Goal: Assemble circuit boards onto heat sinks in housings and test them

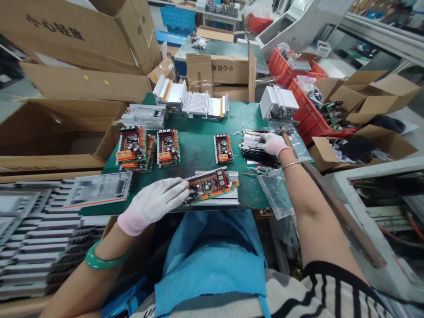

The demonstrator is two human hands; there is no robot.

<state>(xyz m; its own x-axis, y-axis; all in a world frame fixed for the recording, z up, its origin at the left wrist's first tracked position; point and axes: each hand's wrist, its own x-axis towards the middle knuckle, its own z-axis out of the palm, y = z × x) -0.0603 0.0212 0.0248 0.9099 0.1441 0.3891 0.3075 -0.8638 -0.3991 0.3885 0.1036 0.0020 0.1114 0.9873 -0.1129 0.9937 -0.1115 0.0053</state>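
Observation:
My left hand (162, 201), in a white glove with a pink cuff, grips the left end of a circuit board (210, 185). This board lies slightly tilted over a silver finned metal part (218, 201) at the table's front edge. My right hand (273, 144), gloved the same way, reaches into a pile of thin silver and black metal strips (252, 140) on the right. Its bent fingertips close on a strip at the top, and their undersides are hidden. Between the hands, farther back, a smaller-looking circuit board (223, 149) lies flat.
Stacked circuit boards (132, 145) and another pile of boards (168, 147) occupy the table's left. Finned heatsinks (198, 104) line the back. A hammer (287, 132) and plastic bag (277, 190) lie right. Cardboard boxes (62, 161) and red crates (306, 112) flank the green table (195, 152).

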